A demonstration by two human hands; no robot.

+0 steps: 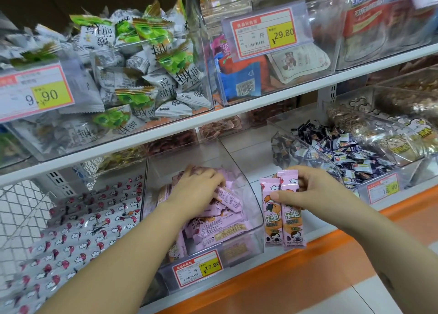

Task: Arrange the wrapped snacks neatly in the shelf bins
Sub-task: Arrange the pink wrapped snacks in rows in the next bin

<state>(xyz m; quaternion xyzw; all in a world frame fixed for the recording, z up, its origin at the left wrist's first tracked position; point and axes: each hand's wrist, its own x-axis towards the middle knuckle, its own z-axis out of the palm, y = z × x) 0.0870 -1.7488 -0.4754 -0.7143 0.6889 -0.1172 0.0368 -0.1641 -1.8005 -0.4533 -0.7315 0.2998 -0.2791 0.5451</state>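
Observation:
A clear plastic bin point(254, 209) on the lower shelf holds a loose heap of pink wrapped snack bars point(218, 228). My left hand point(196, 190) reaches into the bin and rests palm down on the heap, fingers curled over some bars; whether it grips one is hidden. My right hand point(308, 190) hovers just right of the bin's open front and pinches two pink snack bars point(283, 211) side by side, hanging upright with their printed fronts toward me.
A price tag reading 17.80 point(198, 267) is clipped to the bin front. Left of it lies a bin of white bars with red prints point(78, 233); right, a bin of small dark candies point(341, 152). Upper-shelf bins point(132, 71) overhang. An orange shelf edge point(284, 275) runs below.

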